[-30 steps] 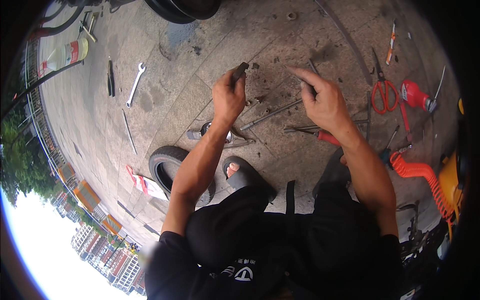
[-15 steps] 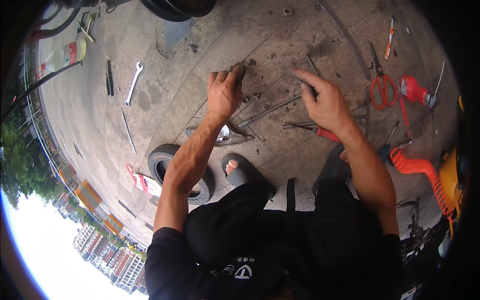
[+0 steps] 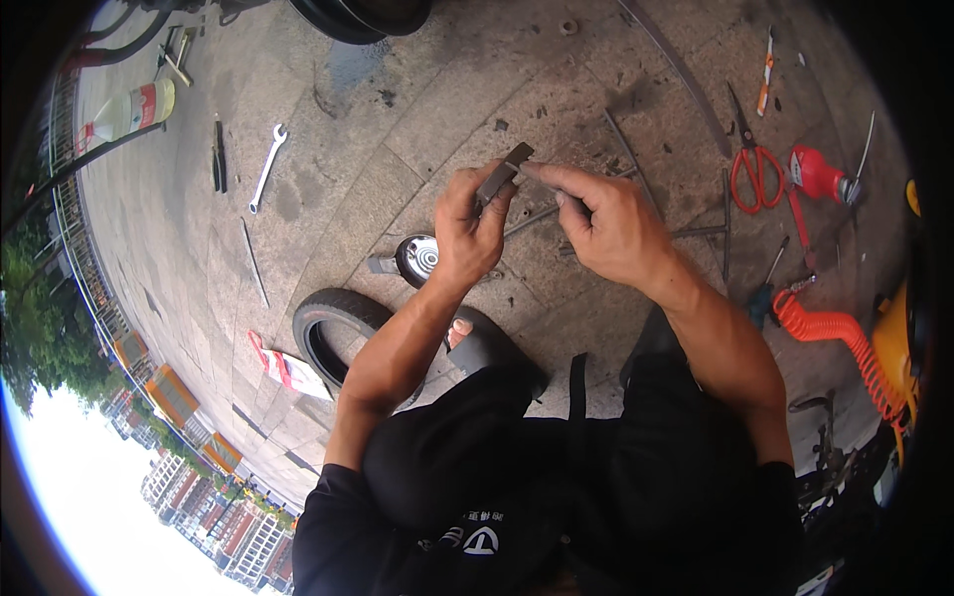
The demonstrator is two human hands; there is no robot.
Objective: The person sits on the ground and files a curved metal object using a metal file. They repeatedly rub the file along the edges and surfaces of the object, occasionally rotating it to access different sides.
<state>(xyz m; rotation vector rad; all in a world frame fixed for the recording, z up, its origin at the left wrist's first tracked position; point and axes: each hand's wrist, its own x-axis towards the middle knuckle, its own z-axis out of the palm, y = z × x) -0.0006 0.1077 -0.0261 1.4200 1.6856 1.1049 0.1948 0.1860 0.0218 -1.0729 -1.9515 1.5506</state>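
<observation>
- A small dark flat pad (image 3: pixel 504 171) is pinched upright in the left hand (image 3: pixel 472 230), above the paved floor (image 3: pixel 328 199).
- Its top edge is touched by the right hand (image 3: pixel 606 223), forefinger extended, nothing gripped.
- Inspection seems underway; careful fingertip handling is needed next.

Red scissors (image 3: pixel 755 164), wrench (image 3: pixel 266 169), small tyre (image 3: pixel 333 328)

So there's this small flat dark grey pad-looking piece (image 3: pixel 502 173), kind of rectangular, tilted up at an angle and pinched at its lower end, held up in the air over the dirty stone pavement rather than lying on it.
</observation>
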